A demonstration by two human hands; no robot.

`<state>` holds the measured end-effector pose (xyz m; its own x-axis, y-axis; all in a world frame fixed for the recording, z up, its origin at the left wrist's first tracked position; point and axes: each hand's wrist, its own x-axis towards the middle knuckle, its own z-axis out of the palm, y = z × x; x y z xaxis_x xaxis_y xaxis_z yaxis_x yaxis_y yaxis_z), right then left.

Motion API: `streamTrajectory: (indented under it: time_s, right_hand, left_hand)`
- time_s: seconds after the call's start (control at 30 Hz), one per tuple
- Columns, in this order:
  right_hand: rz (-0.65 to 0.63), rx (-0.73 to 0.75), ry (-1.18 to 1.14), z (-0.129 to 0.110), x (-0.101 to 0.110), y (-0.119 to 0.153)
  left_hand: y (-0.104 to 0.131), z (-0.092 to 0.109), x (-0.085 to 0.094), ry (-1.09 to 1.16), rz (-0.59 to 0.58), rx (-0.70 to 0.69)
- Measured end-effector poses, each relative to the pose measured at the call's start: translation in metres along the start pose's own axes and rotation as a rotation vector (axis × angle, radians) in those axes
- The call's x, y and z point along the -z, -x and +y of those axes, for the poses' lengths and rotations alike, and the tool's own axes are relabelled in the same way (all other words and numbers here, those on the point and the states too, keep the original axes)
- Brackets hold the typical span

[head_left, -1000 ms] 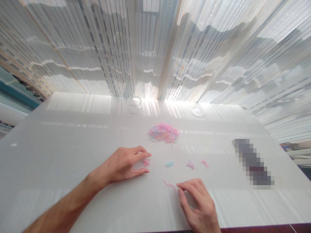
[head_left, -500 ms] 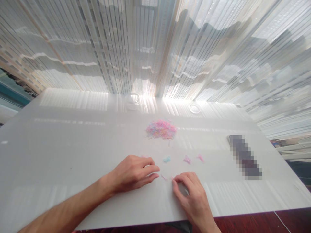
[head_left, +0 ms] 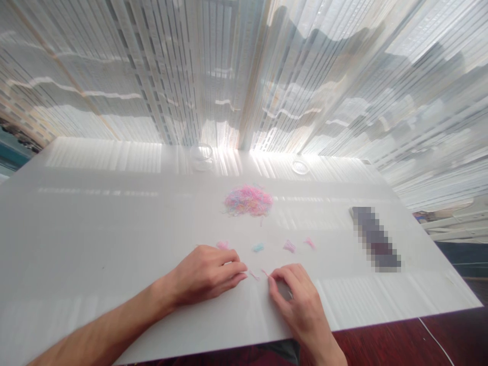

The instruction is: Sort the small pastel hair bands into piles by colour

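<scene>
Small pastel elastic bands, thin and stringy, lie about on the white table. My right hand pinches a pink elastic band between thumb and forefinger, and its free end points left. Opposite it, my left hand rests low over the table, fingers loosely extended and seemingly holding nothing. Just off its fingertips lies a second pale pink band. Beyond the hands sit a pink bundle, a teal bundle, a purple bundle and another pink bundle.
Farther back is a mixed heap of bands. A clear round container and a clear lid stand near the sheer curtain. On the right lies a blurred-out dark oblong object. A white cable runs over the reddish floor.
The view has shifted slightly, moving everything left and up in the picture. More of the pink band now shows out of my right fingertips. My left hand stays nearly in place.
</scene>
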<state>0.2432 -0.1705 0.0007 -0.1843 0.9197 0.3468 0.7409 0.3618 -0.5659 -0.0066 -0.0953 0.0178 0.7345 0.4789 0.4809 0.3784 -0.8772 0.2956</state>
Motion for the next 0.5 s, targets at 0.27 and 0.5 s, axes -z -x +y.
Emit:
streamTrajectory:
  time_s: [0.27, 0.5]
  right_hand:
    - [0.06, 0.049, -0.209, -0.011, -0.007, -0.013]
    - [0.094, 0.084, -0.272, -0.013, -0.015, -0.017]
  left_hand:
    - [-0.001, 0.002, -0.003, 0.062, 0.012, 0.024]
    - [-0.004, 0.005, -0.006, 0.159, 0.076, 0.034]
